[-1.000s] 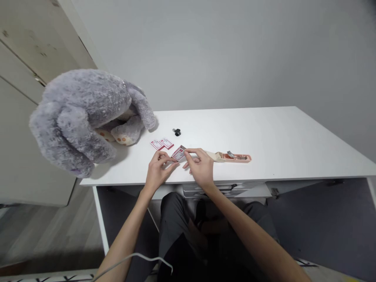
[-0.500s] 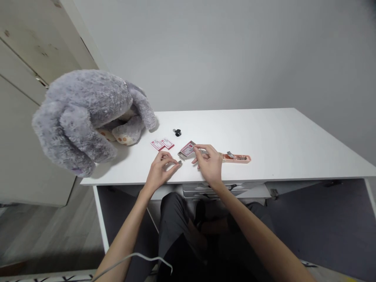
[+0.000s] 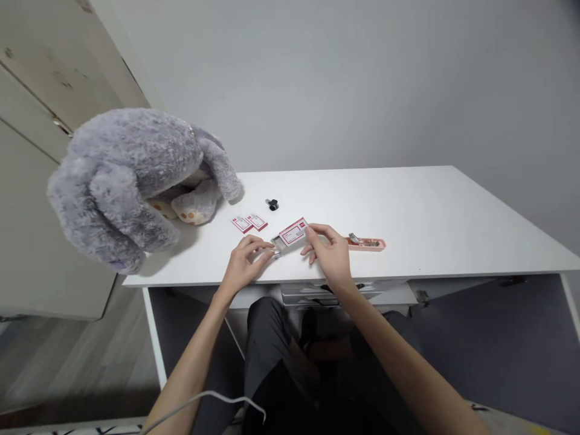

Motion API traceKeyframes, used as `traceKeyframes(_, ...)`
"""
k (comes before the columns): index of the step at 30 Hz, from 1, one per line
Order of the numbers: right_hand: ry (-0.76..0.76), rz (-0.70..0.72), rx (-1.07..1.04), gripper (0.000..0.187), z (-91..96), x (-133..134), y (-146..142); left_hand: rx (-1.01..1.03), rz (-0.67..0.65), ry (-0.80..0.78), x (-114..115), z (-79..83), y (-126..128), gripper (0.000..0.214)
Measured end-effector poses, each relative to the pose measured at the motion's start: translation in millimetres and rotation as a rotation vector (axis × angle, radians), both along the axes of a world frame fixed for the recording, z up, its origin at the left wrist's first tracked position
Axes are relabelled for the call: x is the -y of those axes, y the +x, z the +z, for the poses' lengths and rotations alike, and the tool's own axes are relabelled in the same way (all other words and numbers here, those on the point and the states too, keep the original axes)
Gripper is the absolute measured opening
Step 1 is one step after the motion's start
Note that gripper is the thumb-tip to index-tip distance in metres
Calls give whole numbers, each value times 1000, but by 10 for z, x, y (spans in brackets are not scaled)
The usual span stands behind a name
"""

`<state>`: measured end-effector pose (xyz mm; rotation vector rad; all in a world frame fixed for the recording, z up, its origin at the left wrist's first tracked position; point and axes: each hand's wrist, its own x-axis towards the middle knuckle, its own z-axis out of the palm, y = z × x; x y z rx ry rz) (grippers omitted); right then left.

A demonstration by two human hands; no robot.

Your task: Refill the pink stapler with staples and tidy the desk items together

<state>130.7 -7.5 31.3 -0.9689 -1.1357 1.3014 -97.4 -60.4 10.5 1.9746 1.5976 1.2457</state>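
My right hand (image 3: 333, 254) pinches the right end of a small red and white staple box (image 3: 293, 233), held tilted just over the white table. The box's left end is open and shows a grey inside. Close to that end, my left hand (image 3: 242, 263) has thumb and forefinger closed on a small silvery piece that looks like a strip of staples (image 3: 277, 254). Beyond the left hand, two similar red and white boxes (image 3: 241, 224) lie flat side by side. Just right of my right hand rests a narrow pink tray (image 3: 381, 244) with metal pieces in it.
A small black and silver object (image 3: 272, 205) lies farther back. A large grey plush toy (image 3: 136, 163) sits at the table's left end. The white tabletop (image 3: 430, 217) ends at a wall behind. Under its front edge are drawers (image 3: 317, 293) and open cabinet space.
The staple box has moved slightly right and turned, so its open left end now faces my left hand. My right hand has shifted right with it. My left hand has barely moved.
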Motion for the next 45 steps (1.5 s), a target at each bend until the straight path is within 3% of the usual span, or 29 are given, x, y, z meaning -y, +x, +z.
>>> traceKeyframes(13,-25,65,-28,61,-54,120,-152,89,-3,-78,0,39,6,35)
traceKeyframes(27,-50,163,-23,61,-109,186,-229,149,-21,-125,3,20,-43,35)
traceKeyframes(33,1,195,42,56,-180,174,-212,221,162,-133,23,67,-35,44)
traceKeyframes(37,168,198,278,32,-272,148,-172,262,389,-96,11,26,-57,44)
traceKeyframes(40,363,222,527,17,-335,109,-142,124,517,-73,-38,-45,-72,35)
traceKeyframes(45,491,292,803,23,-385,39,-157,-90,569,5,-148,-179,-70,35)
